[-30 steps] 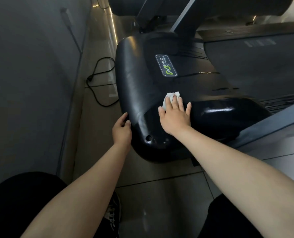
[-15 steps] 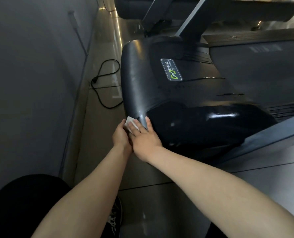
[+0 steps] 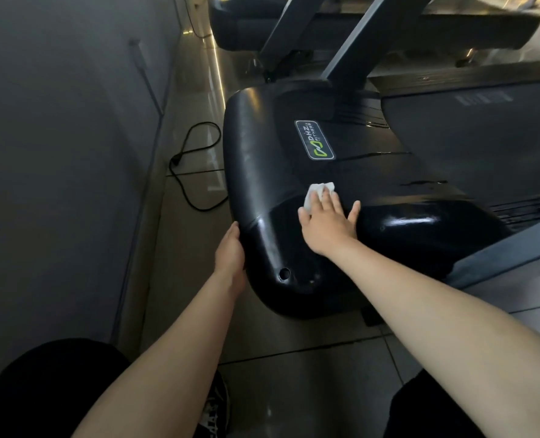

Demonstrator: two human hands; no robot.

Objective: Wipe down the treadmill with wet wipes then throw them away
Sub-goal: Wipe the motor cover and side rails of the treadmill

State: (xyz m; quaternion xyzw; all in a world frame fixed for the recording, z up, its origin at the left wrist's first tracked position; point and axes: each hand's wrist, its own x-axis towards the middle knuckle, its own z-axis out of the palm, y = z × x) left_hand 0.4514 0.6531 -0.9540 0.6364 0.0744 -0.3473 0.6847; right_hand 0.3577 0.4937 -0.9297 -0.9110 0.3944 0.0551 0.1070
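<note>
The treadmill's glossy black motor cover fills the middle of the view, with a green and grey logo badge on top. My right hand lies flat on the cover with fingers spread and presses a white wet wipe under its fingertips. The wipe sticks out past the fingers toward the badge. My left hand rests against the cover's near left edge, fingers lying along the rim.
A grey wall runs close along the left. A black power cord loops on the tiled floor between wall and treadmill. The running belt and a grey upright lie to the right. Another machine stands behind.
My right hand slid the wipe down to the cover's left corner beside my left hand, then back up onto the top of the cover. My left hand stayed at the edge.
</note>
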